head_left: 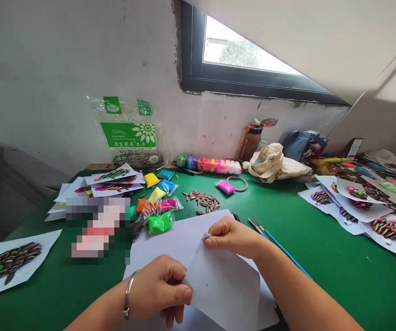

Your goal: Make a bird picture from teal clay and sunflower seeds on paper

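Note:
A white sheet of paper (228, 285) is lifted and slightly bent between my two hands. My right hand (227, 236) pinches its upper corner between thumb and fingers. At its left edge, my left hand (165, 285), with a silver bangle on the wrist, grips the sheet between thumb and forefinger. More white paper (180, 236) lies flat on the green table beneath. Just past my right hand lie a blue pencil-like stick (284, 250) and a dark slim tool (255, 225), partly hidden by my forearm.
Sunflower seeds (203, 201) lie beyond the paper, near coloured clay packets (160, 222) and a pink packet (225, 186). Seed-decorated sheets sit left (11, 262) and right (387, 230). A seed bag (129, 135), bottle (251, 142) and cloth bag (270, 163) stand along the wall.

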`<control>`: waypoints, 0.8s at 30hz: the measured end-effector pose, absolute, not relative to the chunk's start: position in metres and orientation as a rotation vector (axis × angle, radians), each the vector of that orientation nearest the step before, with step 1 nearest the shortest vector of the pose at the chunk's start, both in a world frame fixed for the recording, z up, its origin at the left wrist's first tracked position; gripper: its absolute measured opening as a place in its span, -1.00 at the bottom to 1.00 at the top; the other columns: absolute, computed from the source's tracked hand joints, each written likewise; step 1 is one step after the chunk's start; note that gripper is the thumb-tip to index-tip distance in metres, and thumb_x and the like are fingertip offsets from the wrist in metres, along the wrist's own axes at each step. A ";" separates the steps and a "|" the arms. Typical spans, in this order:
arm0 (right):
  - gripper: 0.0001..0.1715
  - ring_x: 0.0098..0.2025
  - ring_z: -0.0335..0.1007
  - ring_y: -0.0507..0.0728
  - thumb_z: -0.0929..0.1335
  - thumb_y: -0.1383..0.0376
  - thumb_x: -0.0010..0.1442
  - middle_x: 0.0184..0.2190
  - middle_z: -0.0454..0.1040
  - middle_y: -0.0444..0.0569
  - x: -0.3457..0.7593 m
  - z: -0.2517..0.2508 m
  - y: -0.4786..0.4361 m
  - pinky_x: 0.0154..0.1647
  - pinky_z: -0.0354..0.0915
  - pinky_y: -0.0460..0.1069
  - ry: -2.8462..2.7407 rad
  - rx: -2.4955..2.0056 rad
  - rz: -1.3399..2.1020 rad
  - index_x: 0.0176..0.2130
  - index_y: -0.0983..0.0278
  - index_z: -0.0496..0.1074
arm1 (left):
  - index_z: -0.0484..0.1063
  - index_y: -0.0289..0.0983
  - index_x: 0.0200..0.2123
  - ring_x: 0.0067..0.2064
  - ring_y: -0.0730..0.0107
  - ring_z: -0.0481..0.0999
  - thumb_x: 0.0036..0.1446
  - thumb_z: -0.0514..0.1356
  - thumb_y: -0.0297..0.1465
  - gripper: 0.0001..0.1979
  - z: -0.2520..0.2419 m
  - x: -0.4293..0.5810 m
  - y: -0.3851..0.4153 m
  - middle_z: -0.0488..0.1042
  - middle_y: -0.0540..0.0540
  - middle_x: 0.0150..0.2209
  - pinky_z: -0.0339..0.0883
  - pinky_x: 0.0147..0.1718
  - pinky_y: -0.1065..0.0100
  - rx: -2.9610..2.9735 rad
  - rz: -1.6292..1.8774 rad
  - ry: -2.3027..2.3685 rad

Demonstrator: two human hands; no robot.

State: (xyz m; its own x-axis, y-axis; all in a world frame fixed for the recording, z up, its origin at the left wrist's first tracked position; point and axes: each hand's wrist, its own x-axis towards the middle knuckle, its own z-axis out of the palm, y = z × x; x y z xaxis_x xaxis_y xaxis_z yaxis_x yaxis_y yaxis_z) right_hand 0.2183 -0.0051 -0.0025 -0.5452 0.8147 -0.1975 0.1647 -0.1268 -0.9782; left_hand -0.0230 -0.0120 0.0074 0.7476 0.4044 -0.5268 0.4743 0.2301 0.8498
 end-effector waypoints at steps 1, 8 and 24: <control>-0.48 -0.55 -0.13 -0.09 0.39 0.02 0.08 -0.62 -0.02 -0.25 0.219 -0.003 -0.005 -0.59 -0.17 -0.12 -1.657 -1.091 1.722 -0.59 0.32 0.19 | 0.39 -0.29 -0.56 -0.65 0.54 0.35 -0.06 0.12 -0.37 -0.87 0.007 -0.023 -0.012 0.45 0.03 -0.63 0.20 -0.63 0.54 1.376 -0.058 0.788; -0.48 -0.56 -0.13 -0.09 0.36 -0.02 0.11 -0.63 0.00 -0.25 0.219 -0.002 -0.006 -0.60 -0.16 -0.12 -1.678 -1.118 1.604 -0.57 0.33 0.22 | 0.38 -0.30 -0.58 -0.64 0.51 0.36 -0.09 0.15 -0.32 -0.84 -0.003 -0.022 -0.011 0.45 -0.01 -0.62 0.18 -0.65 0.52 1.347 -0.077 0.803; -0.55 -0.54 -0.09 -0.08 0.33 0.06 0.13 -0.63 0.00 -0.24 0.181 -0.003 -0.021 -0.60 -0.12 -0.15 -2.024 -1.288 1.433 -0.59 0.33 0.26 | 0.25 -0.26 -0.64 -0.55 0.45 0.25 -0.05 0.15 0.02 -0.54 -0.005 -0.017 -0.003 0.19 0.09 -0.66 0.14 -0.53 0.43 1.478 0.238 0.958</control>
